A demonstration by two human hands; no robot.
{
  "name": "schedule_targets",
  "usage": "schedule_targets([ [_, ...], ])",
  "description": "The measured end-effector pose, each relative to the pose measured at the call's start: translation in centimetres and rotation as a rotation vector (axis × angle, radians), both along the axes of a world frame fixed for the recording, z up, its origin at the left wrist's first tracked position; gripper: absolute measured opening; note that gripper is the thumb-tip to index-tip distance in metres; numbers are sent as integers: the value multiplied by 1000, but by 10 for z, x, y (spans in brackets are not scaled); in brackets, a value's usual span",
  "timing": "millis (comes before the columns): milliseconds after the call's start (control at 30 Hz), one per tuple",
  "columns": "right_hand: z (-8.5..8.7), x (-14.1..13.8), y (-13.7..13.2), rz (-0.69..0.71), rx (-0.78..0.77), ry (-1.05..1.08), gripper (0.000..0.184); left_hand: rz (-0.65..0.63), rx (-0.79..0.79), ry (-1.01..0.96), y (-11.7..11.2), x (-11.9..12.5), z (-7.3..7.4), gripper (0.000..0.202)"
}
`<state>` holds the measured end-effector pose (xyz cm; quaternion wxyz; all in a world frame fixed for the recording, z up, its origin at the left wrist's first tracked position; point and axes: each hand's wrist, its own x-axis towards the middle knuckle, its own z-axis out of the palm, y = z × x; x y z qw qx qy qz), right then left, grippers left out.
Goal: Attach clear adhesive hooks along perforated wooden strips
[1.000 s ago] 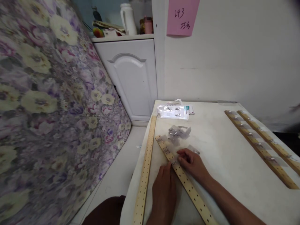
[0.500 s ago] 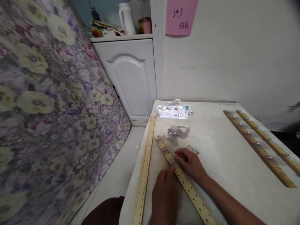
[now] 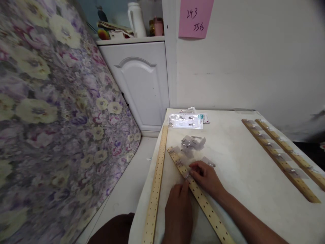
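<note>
A pale wooden strip with rows of holes (image 3: 203, 201) lies slantwise on the table beneath my hands. Two metal clips with clear plastic tabs (image 3: 179, 162) sit along its far end. At a third clip (image 3: 187, 175) my two hands meet. My right hand (image 3: 207, 178) comes in from the right, thumb and forefinger pinched at this clip's clear tab. Closed and low on the strip's left side, my left hand (image 3: 178, 208) has its fingertips against the strip by the same clip; what they grip is hidden.
Another holed strip (image 3: 157, 179) lies along the table's left edge. Loose clips (image 3: 193, 142) are piled beyond my hands, with a single clip (image 3: 209, 162) nearer. Behind lies a blister pack (image 3: 186, 122). Two strips bearing clips (image 3: 279, 157) lie at the right.
Both hands stay at the same clip, with barely any finger movement. The whole view has shifted very slightly.
</note>
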<state>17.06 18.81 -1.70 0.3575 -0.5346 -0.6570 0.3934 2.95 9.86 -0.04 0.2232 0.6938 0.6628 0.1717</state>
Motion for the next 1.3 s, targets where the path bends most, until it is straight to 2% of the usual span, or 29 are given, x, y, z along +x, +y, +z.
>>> schedule_targets([
  [533,0,-4,0,-37,18,-87,19,20,180,30,3,1,-16,43],
  [867,0,-8,2,-68,-46,-81,23,10,164,95,3,2,-15,43],
  [1300,0,-5,1,-44,21,-61,18,5,125,83,1,4,-13,43],
])
